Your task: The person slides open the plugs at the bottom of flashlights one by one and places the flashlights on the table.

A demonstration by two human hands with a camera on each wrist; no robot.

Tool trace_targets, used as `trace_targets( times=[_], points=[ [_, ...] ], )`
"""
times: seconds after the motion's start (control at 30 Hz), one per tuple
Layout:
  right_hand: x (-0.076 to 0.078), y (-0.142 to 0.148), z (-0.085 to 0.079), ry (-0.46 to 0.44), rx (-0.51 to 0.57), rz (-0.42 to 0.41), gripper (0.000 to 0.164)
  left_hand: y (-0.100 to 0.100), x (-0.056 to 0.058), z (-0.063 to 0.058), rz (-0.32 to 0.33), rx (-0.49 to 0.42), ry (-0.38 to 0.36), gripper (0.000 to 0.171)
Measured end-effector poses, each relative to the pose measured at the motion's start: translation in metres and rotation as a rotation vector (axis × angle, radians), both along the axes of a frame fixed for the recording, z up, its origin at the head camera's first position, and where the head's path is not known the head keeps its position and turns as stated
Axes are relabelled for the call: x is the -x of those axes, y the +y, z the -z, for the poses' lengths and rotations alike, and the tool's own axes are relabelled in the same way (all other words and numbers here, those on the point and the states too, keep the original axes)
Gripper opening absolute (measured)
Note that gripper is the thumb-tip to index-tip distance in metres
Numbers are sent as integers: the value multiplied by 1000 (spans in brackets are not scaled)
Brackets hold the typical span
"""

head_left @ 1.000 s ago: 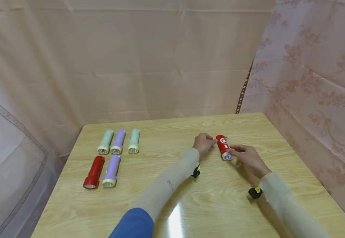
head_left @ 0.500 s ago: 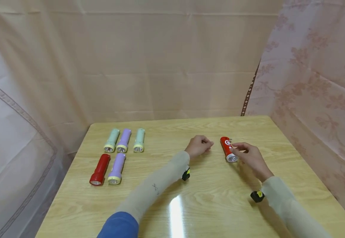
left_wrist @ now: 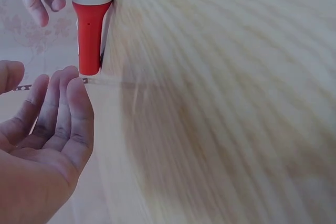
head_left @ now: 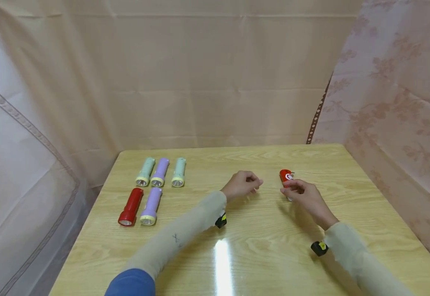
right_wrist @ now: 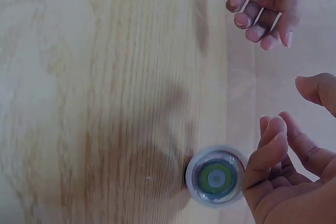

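A red flashlight [head_left: 285, 174] with a white round emblem and a pale lens ring lies on the right part of the table. My right hand [head_left: 307, 200] is over its lens end and hides much of it in the head view. In the right wrist view, thumb and fingers stand apart, with the flashlight's lens [right_wrist: 215, 177] beside the fingers. My left hand [head_left: 241, 186] hovers to the left of the flashlight, fingers loosely bent and holding nothing. Seen from the left wrist, the flashlight's red body [left_wrist: 90, 35] is just beyond the left fingertips.
At the table's left, a mint flashlight [head_left: 147, 169], a purple one [head_left: 161, 170] and another mint one [head_left: 179, 169] form the back row. In front of them lie a red flashlight [head_left: 132, 204] and a purple one [head_left: 152, 204]. Curtains surround the wooden table [head_left: 263, 246].
My left hand has drawn away leftward from the red flashlight's rear end. The right hand has shifted slightly over the lens end. The head view has turned a little left.
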State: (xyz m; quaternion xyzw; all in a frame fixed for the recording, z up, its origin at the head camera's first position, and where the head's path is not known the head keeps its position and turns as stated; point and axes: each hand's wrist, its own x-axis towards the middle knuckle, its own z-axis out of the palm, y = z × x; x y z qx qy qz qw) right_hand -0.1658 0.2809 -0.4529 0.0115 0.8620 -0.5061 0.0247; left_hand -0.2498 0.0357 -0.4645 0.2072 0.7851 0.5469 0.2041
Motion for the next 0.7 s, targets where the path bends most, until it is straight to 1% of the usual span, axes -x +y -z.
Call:
trace_targets(
  times=[0.13,0.23,0.33,0.43,0.5,0.6,0.7],
  points=[
    [-3,-7,2,-5,-5,-37,52,-10,-8,0,28,25,15,32],
    [-6,-13,1,-32,20,-56,50,-18,-13,2,47,41,23,29],
    [-8,-18,1,-74,55,-76,52,-25,-17,3,74,75,46,24],
    [-11,-23,2,-79,67,-110,52,-30,-22,3,104,96,76,22],
    [-12,-26,4,-66,62,-138,51,-33,-26,2,118,100,86,22],
    [-14,-31,7,-64,57,-178,50,-38,-31,2,133,97,81,23],
    [-17,-34,9,-93,62,-200,50,-43,-35,4,150,103,85,25]
  ],
)
